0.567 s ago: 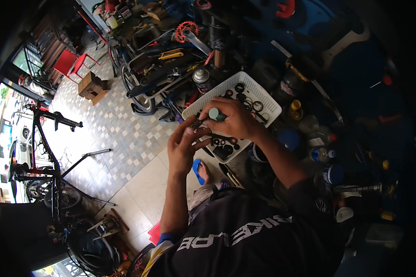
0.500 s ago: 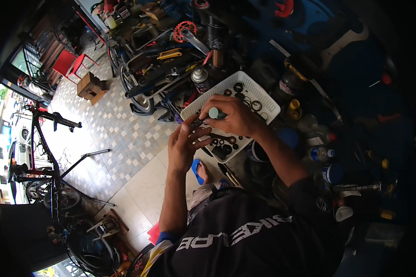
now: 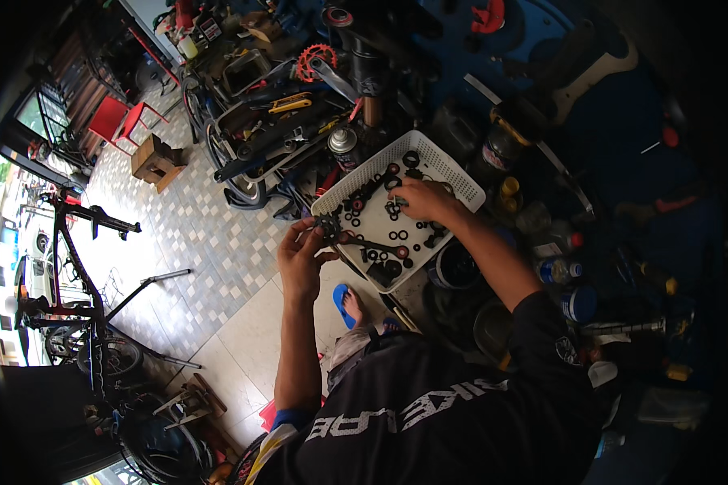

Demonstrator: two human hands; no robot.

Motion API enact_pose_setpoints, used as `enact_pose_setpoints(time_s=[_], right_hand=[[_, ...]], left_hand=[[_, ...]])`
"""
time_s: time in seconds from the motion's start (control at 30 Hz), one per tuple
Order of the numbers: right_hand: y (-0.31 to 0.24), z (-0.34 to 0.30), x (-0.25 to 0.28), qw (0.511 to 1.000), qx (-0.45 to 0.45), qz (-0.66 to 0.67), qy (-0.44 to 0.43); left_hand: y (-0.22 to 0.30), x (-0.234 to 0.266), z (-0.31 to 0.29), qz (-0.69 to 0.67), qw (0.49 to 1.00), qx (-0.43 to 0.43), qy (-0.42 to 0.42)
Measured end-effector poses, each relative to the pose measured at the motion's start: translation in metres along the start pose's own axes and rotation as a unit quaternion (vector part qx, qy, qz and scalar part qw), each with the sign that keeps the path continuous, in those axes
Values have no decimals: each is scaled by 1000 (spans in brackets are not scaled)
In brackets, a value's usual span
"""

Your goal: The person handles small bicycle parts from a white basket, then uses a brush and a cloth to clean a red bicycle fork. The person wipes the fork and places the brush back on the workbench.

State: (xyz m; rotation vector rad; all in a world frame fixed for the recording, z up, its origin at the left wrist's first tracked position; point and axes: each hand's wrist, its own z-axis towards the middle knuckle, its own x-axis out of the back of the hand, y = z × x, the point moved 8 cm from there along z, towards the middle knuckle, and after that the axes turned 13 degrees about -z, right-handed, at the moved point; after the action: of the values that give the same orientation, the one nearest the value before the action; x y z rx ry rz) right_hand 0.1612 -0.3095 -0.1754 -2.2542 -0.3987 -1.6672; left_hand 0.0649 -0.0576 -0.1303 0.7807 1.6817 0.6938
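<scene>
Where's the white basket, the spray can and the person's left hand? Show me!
White basket (image 3: 453, 172): head view, its holed upper-right wall.
Spray can (image 3: 345, 152): head view, its upper body.
Left hand (image 3: 300, 261): head view, middle of the hand.

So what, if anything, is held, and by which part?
Left hand: a dark part, by its left side. Right hand, over the basket: cannot tell.

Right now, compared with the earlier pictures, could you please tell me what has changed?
The right hand moved right, away from the left hand, over the white basket; its green-ended tool no longer clearly shows. The left hand shifted slightly left, still holding the dark part. The basket stayed put.
</scene>
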Motion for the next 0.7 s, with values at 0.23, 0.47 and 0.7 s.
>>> enact_pose_setpoints(time_s=[0.23, 0.47, 0.7], right_hand=[[11, -3, -5, 999, -31, 0, -40], [-9, 15, -6, 995, -30, 2, 92], [6, 26, -38, 988, -77, 23, 128]], left_hand=[[-10, 32, -11, 58, 998, 0, 28], [-18, 37, -18, 33, 999, -11, 3], [-13, 59, -24, 65, 997, -43, -4]])
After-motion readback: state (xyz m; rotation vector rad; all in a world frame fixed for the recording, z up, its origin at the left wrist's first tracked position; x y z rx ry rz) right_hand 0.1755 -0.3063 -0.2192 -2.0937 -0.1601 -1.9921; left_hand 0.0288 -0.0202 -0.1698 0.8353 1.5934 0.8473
